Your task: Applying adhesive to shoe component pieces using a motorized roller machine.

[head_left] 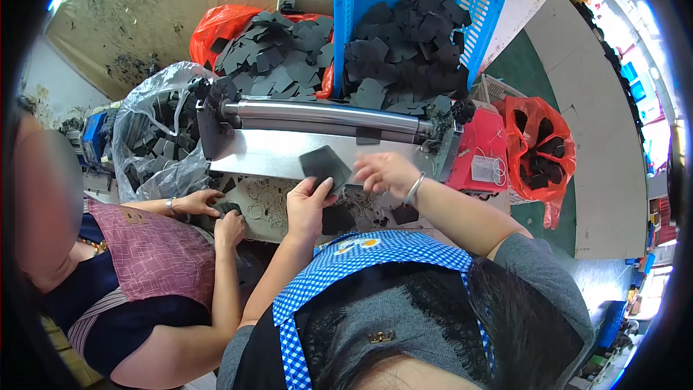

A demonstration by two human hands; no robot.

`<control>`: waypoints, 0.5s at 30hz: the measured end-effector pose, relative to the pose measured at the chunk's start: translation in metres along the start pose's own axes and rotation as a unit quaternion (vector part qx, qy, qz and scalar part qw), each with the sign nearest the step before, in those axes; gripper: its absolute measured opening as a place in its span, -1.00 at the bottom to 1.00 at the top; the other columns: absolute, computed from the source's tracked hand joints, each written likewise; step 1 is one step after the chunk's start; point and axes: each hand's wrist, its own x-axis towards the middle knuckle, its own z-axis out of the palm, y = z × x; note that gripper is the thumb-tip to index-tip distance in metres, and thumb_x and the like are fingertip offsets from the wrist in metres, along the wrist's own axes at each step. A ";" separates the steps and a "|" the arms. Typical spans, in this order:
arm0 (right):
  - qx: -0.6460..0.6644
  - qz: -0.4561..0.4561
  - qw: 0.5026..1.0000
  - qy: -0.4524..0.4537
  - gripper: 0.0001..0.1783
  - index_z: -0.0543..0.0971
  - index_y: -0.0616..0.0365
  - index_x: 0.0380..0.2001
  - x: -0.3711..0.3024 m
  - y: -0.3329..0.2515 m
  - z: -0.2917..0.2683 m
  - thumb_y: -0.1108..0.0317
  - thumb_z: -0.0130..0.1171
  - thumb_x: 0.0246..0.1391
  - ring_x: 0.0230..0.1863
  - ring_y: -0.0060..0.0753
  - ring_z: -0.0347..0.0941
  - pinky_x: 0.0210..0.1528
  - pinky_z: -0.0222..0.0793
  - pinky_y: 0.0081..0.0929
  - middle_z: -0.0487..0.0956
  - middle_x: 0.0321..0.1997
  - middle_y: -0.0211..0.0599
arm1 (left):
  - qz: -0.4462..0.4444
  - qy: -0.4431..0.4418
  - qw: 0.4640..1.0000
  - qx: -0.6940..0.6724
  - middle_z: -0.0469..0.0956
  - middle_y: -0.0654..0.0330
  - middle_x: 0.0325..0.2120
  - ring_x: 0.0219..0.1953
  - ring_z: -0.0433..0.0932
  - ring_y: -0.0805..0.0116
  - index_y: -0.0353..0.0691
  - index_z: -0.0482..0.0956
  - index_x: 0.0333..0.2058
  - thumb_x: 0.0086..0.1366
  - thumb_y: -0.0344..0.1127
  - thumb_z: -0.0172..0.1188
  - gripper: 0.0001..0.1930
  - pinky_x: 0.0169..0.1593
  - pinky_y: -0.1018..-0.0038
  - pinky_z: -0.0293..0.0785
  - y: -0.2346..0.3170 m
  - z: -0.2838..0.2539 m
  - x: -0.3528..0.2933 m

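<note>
My left hand (pixel 308 206) grips a small stack of dark grey, square-cut sheet pieces (pixel 322 164), its thumb pressed on the near edge. Just to the right of the stack, my right hand (pixel 390 175) hovers with loosely bent fingers apart, slightly blurred, and I see nothing in it. In front of both hands is a machine with a shiny metal roller (pixel 332 113) and a flat metal plate (pixel 263 153). One dark piece (pixel 368 136) lies on the plate close below the roller's right half.
Behind the roller, a blue basket (pixel 491 0) and a red bag (pixel 209 29) hold many dark pieces. A clear plastic bag (pixel 133 112) stands left, another red bag (pixel 563 126) right. Rubber bands (pixel 271 198) litter the near tabletop. At left, a co-worker's hands (pixel 216 213) hold dark pieces.
</note>
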 end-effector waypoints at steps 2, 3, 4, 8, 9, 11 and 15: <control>-0.075 -0.034 0.996 -0.040 -0.74 0.46 0.20 -0.43 -0.003 0.005 0.003 0.19 0.06 0.10 -0.68 -0.61 0.40 -0.68 0.25 -0.76 0.51 -0.54 -0.35 | 0.031 -0.021 0.998 0.043 0.53 0.21 -0.45 -0.49 0.52 0.52 -0.36 0.47 -0.30 0.17 -0.43 0.14 -0.86 -0.41 0.60 0.53 0.001 0.002 -0.002; -0.085 -0.036 0.995 -0.027 -0.74 0.46 0.20 -0.44 -0.004 0.005 0.003 0.19 0.06 0.10 -0.68 -0.62 0.40 -0.68 0.25 -0.76 0.51 -0.55 -0.36 | 0.015 -0.027 0.999 0.038 0.54 0.16 -0.45 -0.52 0.53 0.51 -0.37 0.44 -0.27 0.18 -0.42 0.13 -0.83 -0.41 0.64 0.52 0.003 0.002 -0.002; -0.090 -0.018 0.994 -0.059 -0.74 0.46 0.19 -0.45 -0.003 0.004 0.003 0.19 0.06 0.10 -0.69 -0.62 0.40 -0.69 0.25 -0.75 0.51 -0.56 -0.36 | 0.012 -0.010 0.999 0.028 0.55 0.15 -0.44 -0.53 0.54 0.49 -0.36 0.43 -0.26 0.18 -0.42 0.13 -0.83 -0.43 0.64 0.51 0.006 0.001 -0.002; 0.101 -0.009 0.976 0.193 -0.77 0.46 0.18 -0.45 -0.001 -0.003 0.002 0.22 0.06 0.10 -0.70 -0.65 0.38 -0.71 0.21 -0.77 0.50 -0.60 -0.39 | -0.001 -0.004 0.999 0.035 0.56 0.15 -0.51 -0.57 0.54 0.51 -0.32 0.44 -0.34 0.17 -0.39 0.16 -0.86 -0.51 0.70 0.44 0.013 0.002 -0.004; 0.070 -0.028 0.984 0.161 -0.76 0.47 0.16 -0.44 0.000 -0.005 0.001 0.21 0.05 0.11 -0.70 -0.66 0.37 -0.72 0.20 -0.79 0.50 -0.59 -0.40 | -0.011 -0.015 0.998 0.059 0.56 0.16 -0.54 -0.58 0.54 0.51 -0.32 0.44 -0.36 0.16 -0.39 0.17 -0.86 -0.52 0.70 0.43 0.013 0.003 -0.005; -0.058 -0.014 0.998 0.005 -0.74 0.47 0.16 -0.45 -0.005 0.003 0.009 0.18 0.05 0.11 -0.72 -0.66 0.35 -0.72 0.20 -0.77 0.50 -0.60 -0.40 | -0.031 -0.044 0.994 0.090 0.55 0.19 -0.61 -0.63 0.52 0.51 -0.29 0.44 -0.43 0.13 -0.38 0.21 -0.86 -0.54 0.70 0.41 0.009 0.006 -0.008; -0.061 0.036 0.997 0.042 -0.73 0.48 0.14 -0.50 -0.003 0.009 0.014 0.17 0.06 0.11 -0.74 -0.63 0.35 -0.73 0.19 -0.75 0.48 -0.65 -0.38 | -0.056 -0.060 0.985 0.153 0.54 0.16 -0.62 -0.62 0.52 0.50 -0.29 0.43 -0.46 0.10 -0.36 0.26 -0.82 -0.55 0.68 0.42 -0.004 -0.010 -0.005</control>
